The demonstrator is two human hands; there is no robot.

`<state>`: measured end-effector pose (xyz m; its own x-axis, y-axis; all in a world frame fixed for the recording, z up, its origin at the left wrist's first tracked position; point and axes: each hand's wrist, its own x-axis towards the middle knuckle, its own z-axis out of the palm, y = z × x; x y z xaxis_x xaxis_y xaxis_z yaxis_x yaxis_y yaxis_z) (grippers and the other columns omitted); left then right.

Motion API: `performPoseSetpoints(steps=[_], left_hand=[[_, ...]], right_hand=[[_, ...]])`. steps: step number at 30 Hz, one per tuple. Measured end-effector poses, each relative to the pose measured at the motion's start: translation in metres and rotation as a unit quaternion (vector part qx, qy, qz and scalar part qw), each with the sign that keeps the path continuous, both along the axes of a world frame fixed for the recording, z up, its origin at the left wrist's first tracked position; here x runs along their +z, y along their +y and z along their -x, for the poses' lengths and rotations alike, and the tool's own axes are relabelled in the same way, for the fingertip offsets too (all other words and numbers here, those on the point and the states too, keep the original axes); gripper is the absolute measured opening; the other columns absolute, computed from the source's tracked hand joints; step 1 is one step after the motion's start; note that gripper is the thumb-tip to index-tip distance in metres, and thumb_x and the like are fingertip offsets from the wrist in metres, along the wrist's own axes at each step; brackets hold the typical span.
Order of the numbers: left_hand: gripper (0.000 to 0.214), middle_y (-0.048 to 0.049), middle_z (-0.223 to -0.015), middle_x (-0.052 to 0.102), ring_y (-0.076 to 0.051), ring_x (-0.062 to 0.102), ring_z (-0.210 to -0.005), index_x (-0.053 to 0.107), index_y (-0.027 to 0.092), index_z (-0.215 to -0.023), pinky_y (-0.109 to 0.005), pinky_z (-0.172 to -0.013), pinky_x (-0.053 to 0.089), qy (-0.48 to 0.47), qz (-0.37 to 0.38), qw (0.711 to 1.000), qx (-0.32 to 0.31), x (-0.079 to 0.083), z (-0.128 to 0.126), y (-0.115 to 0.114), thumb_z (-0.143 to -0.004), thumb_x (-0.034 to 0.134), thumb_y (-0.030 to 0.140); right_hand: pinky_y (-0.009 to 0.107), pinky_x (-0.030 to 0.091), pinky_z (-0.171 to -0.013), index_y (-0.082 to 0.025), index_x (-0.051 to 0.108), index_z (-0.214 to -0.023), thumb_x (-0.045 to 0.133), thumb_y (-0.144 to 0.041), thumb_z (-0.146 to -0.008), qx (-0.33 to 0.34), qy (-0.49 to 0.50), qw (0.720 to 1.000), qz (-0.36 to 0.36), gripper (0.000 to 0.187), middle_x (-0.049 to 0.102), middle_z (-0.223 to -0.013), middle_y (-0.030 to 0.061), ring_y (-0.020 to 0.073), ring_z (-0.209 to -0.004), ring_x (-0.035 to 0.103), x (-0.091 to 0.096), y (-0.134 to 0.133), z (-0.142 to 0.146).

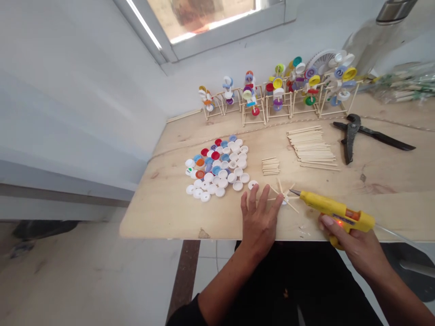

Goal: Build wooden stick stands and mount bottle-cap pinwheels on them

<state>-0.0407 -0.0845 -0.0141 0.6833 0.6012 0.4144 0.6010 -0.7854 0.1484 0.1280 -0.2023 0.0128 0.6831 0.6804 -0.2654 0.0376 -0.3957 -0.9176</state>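
My right hand (356, 246) is wrapped round the grip of a yellow hot glue gun (326, 206), and a small orange light glows on the gun's side. The metal nozzle points left, close to a star of thin wooden sticks (288, 203) joined at a white middle piece on the table. My left hand (258, 219) lies on the tabletop with its fingers spread. Its index fingertip rests at the left side of the star, while the thumb is hidden. Just beyond the other fingertips lies a white bottle cap (252, 184).
Many white and coloured bottle caps (222, 174) lie left of centre. Short sticks (271, 166), longer sticks (312, 146) and black-handled pliers (353, 136) lie farther back. Several small stick-and-cap wheels on stands (277, 102) line the wall. A cord (190, 146) crosses the wooden table (159, 203).
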Motion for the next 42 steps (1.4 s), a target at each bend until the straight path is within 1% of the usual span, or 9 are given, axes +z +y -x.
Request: performPoseSetpoints(steps=[4,7,10,13,18,22,29,34,42], left_hand=[[0.036,-0.0113,-0.123,0.059,-0.032,0.040,-0.126,0.061,0.023,-0.117,-0.051,-0.101,0.033,-0.067,-0.020,0.997,0.041,0.001,0.003,0.005,-0.085,0.052,0.009],[0.021,-0.0104,-0.103,0.064,-0.027,0.051,-0.107,0.063,0.017,-0.102,-0.046,-0.093,0.038,-0.115,-0.008,0.991,0.068,0.002,0.004,0.008,-0.085,0.054,0.011],[0.008,-0.0053,-0.083,0.063,-0.022,0.052,-0.088,0.063,0.018,-0.084,-0.041,-0.087,0.038,-0.119,0.006,0.990,0.070,0.001,0.003,0.010,-0.085,0.055,0.015],[0.012,-0.0029,-0.076,0.061,-0.020,0.051,-0.084,0.061,0.018,-0.078,-0.040,-0.086,0.035,-0.106,0.004,0.993,0.055,-0.002,-0.001,0.014,-0.086,0.054,0.013],[0.012,-0.0032,-0.078,0.062,-0.020,0.051,-0.088,0.062,0.019,-0.080,-0.039,-0.087,0.033,-0.093,0.008,0.995,0.024,-0.005,-0.009,0.028,-0.085,0.054,0.012],[0.013,-0.0034,-0.081,0.064,-0.020,0.052,-0.089,0.064,0.020,-0.084,-0.039,-0.088,0.033,-0.093,0.027,0.995,0.012,-0.003,-0.009,0.031,-0.086,0.054,0.013],[0.014,-0.0050,-0.091,0.068,-0.022,0.056,-0.096,0.064,0.019,-0.092,-0.039,-0.090,0.035,-0.128,0.084,0.987,0.042,0.003,0.002,0.020,-0.085,0.054,0.013],[0.015,-0.0051,-0.091,0.068,-0.022,0.056,-0.094,0.064,0.019,-0.094,-0.039,-0.089,0.037,-0.152,0.088,0.983,0.058,0.004,0.007,0.017,-0.084,0.054,0.013],[0.015,-0.0050,-0.090,0.068,-0.023,0.055,-0.092,0.064,0.018,-0.095,-0.039,-0.087,0.037,-0.138,0.085,0.982,0.101,0.006,0.017,0.022,-0.084,0.054,0.015]], right_hand=[[0.028,0.054,-0.061,-0.018,0.070,-0.073,0.070,-0.051,-0.068,0.022,0.023,0.999,0.023,0.033,0.070,-0.072,0.0044,0.0211,-0.069,0.065,-0.005,-0.002,-0.007],[0.028,0.053,-0.062,-0.018,0.069,-0.075,0.071,-0.052,-0.066,0.020,0.029,0.999,0.011,0.035,0.069,-0.072,0.0046,0.0203,-0.070,0.064,-0.009,-0.004,-0.009],[0.027,0.052,-0.063,-0.019,0.067,-0.075,0.071,-0.053,-0.066,0.009,0.029,1.000,0.000,0.036,0.068,-0.073,0.0047,0.0198,-0.071,0.062,-0.009,-0.004,-0.007],[0.026,0.050,-0.063,-0.019,0.066,-0.072,0.069,-0.055,-0.065,0.005,0.028,1.000,0.009,0.036,0.066,-0.073,0.0042,0.0190,-0.072,0.061,-0.005,-0.004,-0.004],[0.025,0.047,-0.059,-0.020,0.064,-0.070,0.067,-0.055,-0.068,0.017,0.020,1.000,0.003,0.035,0.061,-0.069,0.0020,0.0165,-0.066,0.057,-0.005,-0.006,-0.004],[0.026,0.046,-0.060,-0.020,0.064,-0.074,0.067,-0.054,-0.069,0.021,0.030,0.999,-0.005,0.035,0.062,-0.070,0.0026,0.0173,-0.068,0.056,-0.009,-0.007,-0.005],[0.025,0.048,-0.062,-0.020,0.065,-0.075,0.070,-0.053,-0.067,0.013,0.048,0.999,-0.007,0.035,0.063,-0.073,0.0031,0.0177,-0.071,0.057,-0.005,-0.004,-0.004],[0.024,0.049,-0.063,-0.020,0.067,-0.077,0.071,-0.052,-0.067,0.005,0.048,0.999,0.000,0.033,0.065,-0.074,0.0028,0.0179,-0.073,0.059,-0.003,-0.004,-0.005],[0.025,0.051,-0.065,-0.019,0.068,-0.079,0.072,-0.053,-0.065,-0.009,0.022,1.000,0.015,0.036,0.069,-0.076,0.0041,0.0199,-0.074,0.062,-0.007,-0.005,-0.010]])
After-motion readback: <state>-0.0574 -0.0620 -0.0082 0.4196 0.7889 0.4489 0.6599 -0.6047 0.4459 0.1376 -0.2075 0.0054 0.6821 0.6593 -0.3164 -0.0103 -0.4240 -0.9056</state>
